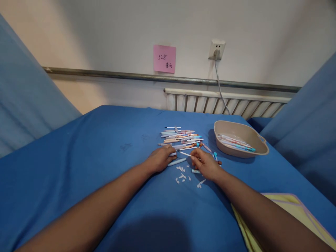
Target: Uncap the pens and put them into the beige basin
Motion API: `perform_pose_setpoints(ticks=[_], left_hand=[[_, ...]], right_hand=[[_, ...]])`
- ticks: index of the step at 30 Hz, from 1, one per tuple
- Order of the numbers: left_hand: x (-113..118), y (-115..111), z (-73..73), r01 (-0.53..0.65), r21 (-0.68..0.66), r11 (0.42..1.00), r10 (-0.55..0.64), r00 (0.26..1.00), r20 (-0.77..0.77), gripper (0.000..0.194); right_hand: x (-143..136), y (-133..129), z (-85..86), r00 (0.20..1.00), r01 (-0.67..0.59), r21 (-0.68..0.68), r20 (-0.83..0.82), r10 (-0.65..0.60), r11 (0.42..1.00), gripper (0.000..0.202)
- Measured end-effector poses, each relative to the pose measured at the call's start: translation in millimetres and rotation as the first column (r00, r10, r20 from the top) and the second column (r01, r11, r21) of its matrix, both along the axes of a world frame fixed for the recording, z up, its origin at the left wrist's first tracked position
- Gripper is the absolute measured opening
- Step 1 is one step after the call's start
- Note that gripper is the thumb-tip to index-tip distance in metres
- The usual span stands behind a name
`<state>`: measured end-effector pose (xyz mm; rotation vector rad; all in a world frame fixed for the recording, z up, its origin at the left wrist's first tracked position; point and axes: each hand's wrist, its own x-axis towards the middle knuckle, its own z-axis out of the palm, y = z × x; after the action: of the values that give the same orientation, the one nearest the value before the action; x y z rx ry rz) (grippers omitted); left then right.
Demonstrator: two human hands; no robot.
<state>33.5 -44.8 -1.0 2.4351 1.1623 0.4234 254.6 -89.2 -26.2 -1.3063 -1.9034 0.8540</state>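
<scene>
My right hand point(206, 163) pinches a thin white pen refill point(185, 153), whose dark tip points left toward my other hand. My left hand point(160, 158) is closed around a pale pen barrel point(173, 154), mostly hidden by the fingers. Just beneath it, a light blue pen barrel point(177, 162) lies on the blue sheet. Beyond both hands spreads a pile of pen parts point(181, 136), with barrels and refills in white, blue, peach and orange. Several small white cone-shaped tips point(181, 176) are scattered on the near side. A short pale piece point(195, 171) rests under my right hand.
A beige plastic basket point(231, 153) stands to the right, holding several pens point(236, 142). Yellow cloth point(288, 203) lies under my right forearm. Behind the blue-covered surface point(118, 133) are a radiator point(204, 103), a metal rail point(118, 74) and a plugged-in cable point(219, 87). Blue curtains hang on both sides.
</scene>
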Motion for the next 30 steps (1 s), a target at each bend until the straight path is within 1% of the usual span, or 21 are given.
perform_pose_setpoints(ticks=[3,8,12,15,23,30], left_hand=[[-2.6,1.3,1.3,-0.043,-0.017,0.999,0.044,0.998,0.045,0.016],[-8.2,4.8,3.7,-0.081,-0.087,0.993,0.091,0.989,0.118,0.019],[-9.6,4.5,3.1,-0.065,-0.189,0.98,0.108,0.967,0.231,0.021],[-9.7,3.4,3.0,-0.033,-0.228,0.973,0.094,0.96,0.264,0.021],[-10.2,0.9,3.1,-0.015,-0.219,0.976,0.077,0.958,0.275,0.02],[-10.4,1.1,0.8,0.013,-0.218,0.976,0.051,0.957,0.284,0.019]], right_hand=[[2.3,0.4,0.2,1.0,0.006,0.003,0.013,-0.006,1.0,0.006],[7.6,2.9,0.0,0.997,0.022,0.039,0.07,-0.024,0.999,0.007],[8.3,4.3,-2.2,0.996,0.022,0.052,0.082,-0.027,0.998,0.008],[7.5,4.0,-3.4,0.997,0.018,0.067,0.069,-0.023,0.998,0.008],[7.2,2.6,-1.9,0.996,0.006,0.088,0.09,-0.014,0.996,0.009],[5.7,-0.6,4.9,0.99,-0.001,0.063,0.142,-0.008,0.998,0.008]])
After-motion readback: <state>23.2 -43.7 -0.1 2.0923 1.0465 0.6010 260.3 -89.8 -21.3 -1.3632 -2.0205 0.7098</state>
